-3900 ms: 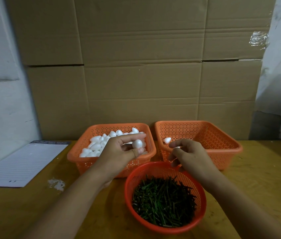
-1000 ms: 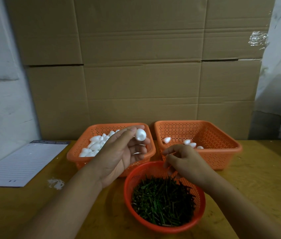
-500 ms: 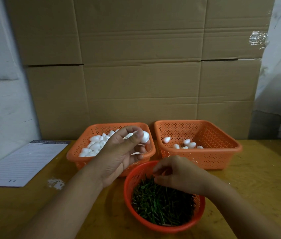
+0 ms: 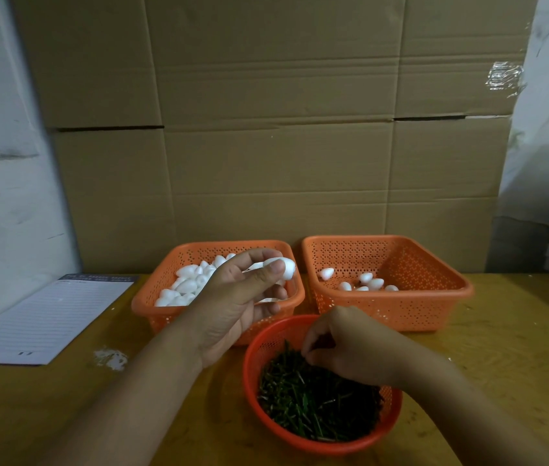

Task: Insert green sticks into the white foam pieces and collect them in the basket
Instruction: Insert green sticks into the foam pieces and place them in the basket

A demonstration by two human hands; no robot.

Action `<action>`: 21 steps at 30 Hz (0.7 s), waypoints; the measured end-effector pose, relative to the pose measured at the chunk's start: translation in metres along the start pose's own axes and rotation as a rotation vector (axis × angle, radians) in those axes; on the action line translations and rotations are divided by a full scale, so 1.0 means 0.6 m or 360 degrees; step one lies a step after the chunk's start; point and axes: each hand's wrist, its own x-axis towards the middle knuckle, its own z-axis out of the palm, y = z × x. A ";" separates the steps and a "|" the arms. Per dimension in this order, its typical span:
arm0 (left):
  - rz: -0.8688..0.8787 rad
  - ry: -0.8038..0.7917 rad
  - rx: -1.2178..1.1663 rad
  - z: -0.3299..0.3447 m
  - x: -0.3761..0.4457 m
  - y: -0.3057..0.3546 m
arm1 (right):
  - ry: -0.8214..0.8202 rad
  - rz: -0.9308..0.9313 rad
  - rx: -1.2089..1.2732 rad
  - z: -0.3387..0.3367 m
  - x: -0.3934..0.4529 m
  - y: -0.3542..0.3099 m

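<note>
A: Left hand pinches a foam egg over its basket. Crushable?
B: Probably, so I'd grip its sides lightly. Right hand is curled in the green sticks; can't tell if it's caught one.

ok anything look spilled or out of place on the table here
One thing: a small patch of white crumbs or residue lies on the wooden table, beside the lined paper pad. It looks like foam debris, though that is unclear. The baskets sit upright, with nothing spilled around them.
</note>
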 end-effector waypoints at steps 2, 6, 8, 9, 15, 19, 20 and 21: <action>-0.0003 0.0003 0.0010 -0.001 0.000 0.000 | 0.0032 -0.0029 0.0047 -0.003 0.000 -0.001; -0.0008 -0.0005 0.0024 -0.003 0.001 0.000 | 0.0063 -0.0028 0.0094 -0.002 0.000 -0.002; -0.0012 -0.0009 0.0023 -0.005 0.001 -0.001 | 0.0059 -0.0003 0.0097 -0.001 0.000 0.000; -0.0013 -0.0010 0.0020 -0.006 0.001 -0.001 | 0.0049 0.0010 0.0105 -0.001 0.000 0.001; -0.0002 -0.0029 0.0029 -0.007 0.001 -0.001 | 0.0078 0.0034 0.0091 -0.002 0.000 -0.001; -0.0012 -0.0007 0.0010 -0.008 0.003 -0.002 | 0.0042 0.0068 0.0071 -0.006 -0.003 -0.008; -0.0012 -0.0001 0.0008 -0.007 0.003 -0.002 | 0.0013 0.0076 0.0065 -0.007 -0.003 -0.009; -0.0012 0.0006 0.0009 -0.008 0.003 -0.002 | -0.0023 0.0086 0.0063 -0.007 -0.004 -0.010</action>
